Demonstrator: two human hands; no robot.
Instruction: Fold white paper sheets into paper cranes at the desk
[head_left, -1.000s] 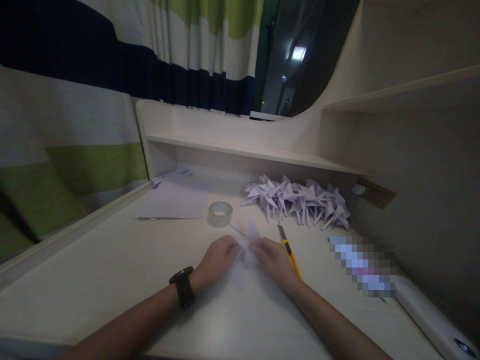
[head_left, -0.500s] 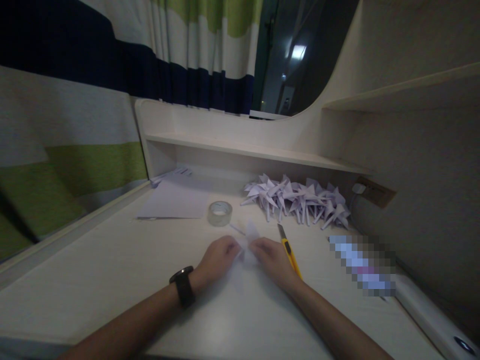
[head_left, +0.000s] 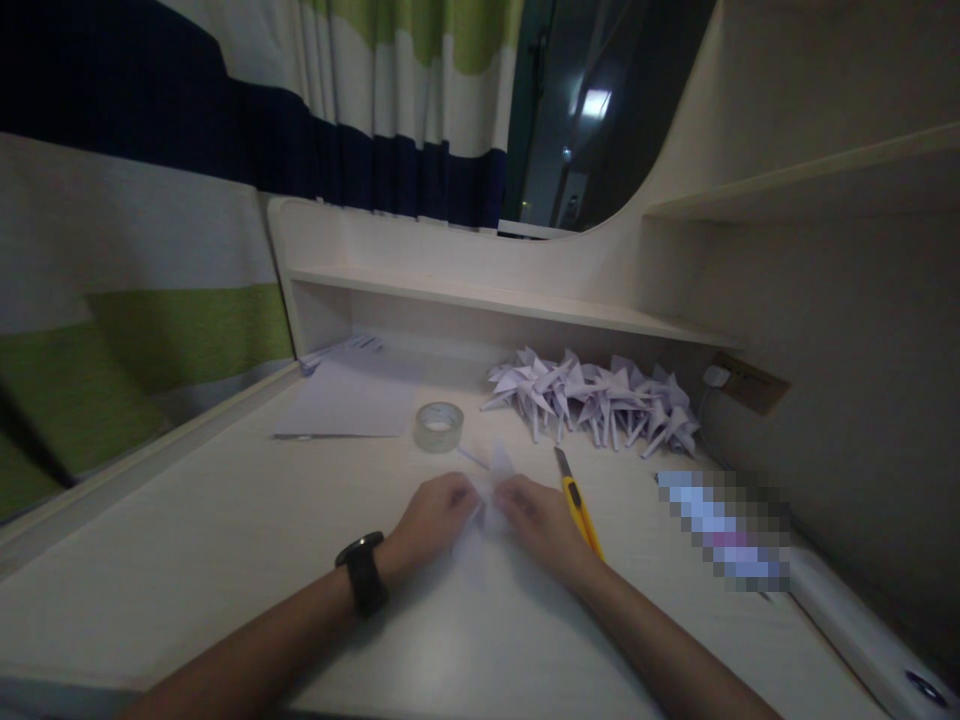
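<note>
Between my two hands is a piece of white folded paper (head_left: 501, 460), with pointed flaps showing above and below the fingers; its details are blurred. My left hand (head_left: 435, 515), a black watch at its wrist, pinches the paper from the left. From the other side my right hand (head_left: 540, 515) grips it with fingers curled. A thin white paper stick (head_left: 472, 457) lies just beyond the fingers. A roll of clear tape (head_left: 439, 428) sits past my left hand. The yellow utility knife (head_left: 579, 505), its blade out, rests beside my right hand.
Several folded paper pinwheels (head_left: 592, 395) are heaped at the back right under the shelf (head_left: 480, 295). A stack of white sheets (head_left: 349, 395) lies at the back left. Along the right side are a blurred-out item (head_left: 720, 530) and a long white object (head_left: 855, 620).
My fingers have shifted very slightly on the paper, and the right hand's fingers are a little more curled. The other things on the desk stay where they were.
</note>
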